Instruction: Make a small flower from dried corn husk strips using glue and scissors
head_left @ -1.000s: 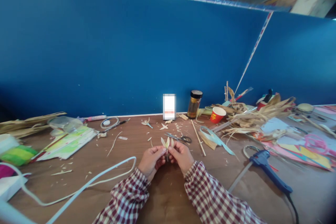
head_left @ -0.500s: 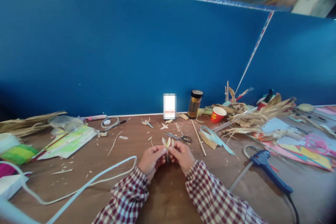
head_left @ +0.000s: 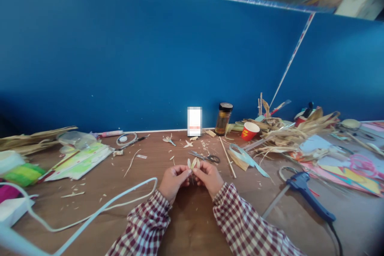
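Both hands meet over the middle of the brown table (head_left: pixel 186 224). My left hand (head_left: pixel 173 181) and my right hand (head_left: pixel 209 177) pinch a small husk flower (head_left: pixel 193 164) between thumbs and fingertips. Its pale pointed petals stick up above the fingers and a thin stem hangs down between the hands. Both sleeves are red and white check. Just beyond the hands lie scissors (head_left: pixel 207 157) and a thin wooden stick (head_left: pixel 227 157).
A blue glue gun (head_left: pixel 309 196) lies at the right with its cord. Dried corn husks (head_left: pixel 288 134), a red paper cup (head_left: pixel 249 131) and a dark-lidded jar (head_left: pixel 223 119) stand by the blue wall. A white cable (head_left: pixel 99 208) loops at the left. Papers (head_left: pixel 78 162) lie at the far left.
The hands and the husk flower have stayed almost in place; the fingers have shifted slightly on the stem. The view has drifted a little.
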Demonstrator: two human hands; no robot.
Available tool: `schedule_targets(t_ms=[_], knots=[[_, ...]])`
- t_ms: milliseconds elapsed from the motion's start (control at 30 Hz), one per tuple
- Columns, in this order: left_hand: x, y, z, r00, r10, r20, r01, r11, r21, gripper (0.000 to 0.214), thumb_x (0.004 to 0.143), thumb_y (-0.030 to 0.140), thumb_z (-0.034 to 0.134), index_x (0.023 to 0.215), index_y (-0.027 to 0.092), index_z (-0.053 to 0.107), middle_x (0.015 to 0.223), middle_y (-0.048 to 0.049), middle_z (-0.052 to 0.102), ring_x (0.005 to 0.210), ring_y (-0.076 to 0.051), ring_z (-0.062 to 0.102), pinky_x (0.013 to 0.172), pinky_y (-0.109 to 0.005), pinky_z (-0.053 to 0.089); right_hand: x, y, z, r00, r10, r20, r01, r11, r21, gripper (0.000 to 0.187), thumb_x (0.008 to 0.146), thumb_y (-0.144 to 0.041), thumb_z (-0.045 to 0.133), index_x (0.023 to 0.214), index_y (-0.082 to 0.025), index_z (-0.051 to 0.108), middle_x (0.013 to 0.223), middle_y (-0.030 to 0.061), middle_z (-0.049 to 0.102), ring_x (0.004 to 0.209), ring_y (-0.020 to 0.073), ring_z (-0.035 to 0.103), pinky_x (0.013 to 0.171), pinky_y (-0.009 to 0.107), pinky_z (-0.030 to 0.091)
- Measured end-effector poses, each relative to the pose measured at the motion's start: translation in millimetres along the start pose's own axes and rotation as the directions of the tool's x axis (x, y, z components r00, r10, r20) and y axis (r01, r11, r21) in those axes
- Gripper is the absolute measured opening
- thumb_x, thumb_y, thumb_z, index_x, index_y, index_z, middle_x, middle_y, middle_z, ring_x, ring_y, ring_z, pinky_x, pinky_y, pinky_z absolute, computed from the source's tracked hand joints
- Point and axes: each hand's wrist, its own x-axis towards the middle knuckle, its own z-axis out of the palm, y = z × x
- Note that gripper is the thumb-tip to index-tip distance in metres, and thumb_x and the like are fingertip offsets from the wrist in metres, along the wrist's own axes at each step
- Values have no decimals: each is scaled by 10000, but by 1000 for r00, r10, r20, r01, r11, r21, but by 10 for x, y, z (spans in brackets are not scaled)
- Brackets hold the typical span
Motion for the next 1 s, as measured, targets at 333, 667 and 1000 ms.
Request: schedule_targets(t_ms=[333,667,1000], knots=[[7,-8,16,997,-71,-6,70,991,-117,269,513,270,748,698,98,658,532,4,585,443,-55,484,448,-170,444,-23,-44,33,998,-40,-38,38,998,-46,273,650,-411,606,762,-163,579,551,-39,514,474,83,466,424,190,402],[24,-42,29,991,-115,-68,103,983,-151,228,509,225,754,641,107,610,511,13,579,435,-60,510,443,-170,458,-20,-26,37,997,-51,-61,46,996,-78,268,646,-416,601,714,-159,565,528,-37,519,454,83,460,417,195,399],[34,-86,21,996,-58,-68,55,997,-45,271,520,313,733,654,104,623,480,29,552,415,-47,468,432,-158,419,-33,-31,47,996,-63,-70,54,990,-130,246,676,-394,573,721,-153,552,507,-37,513,440,82,451,384,180,358]])
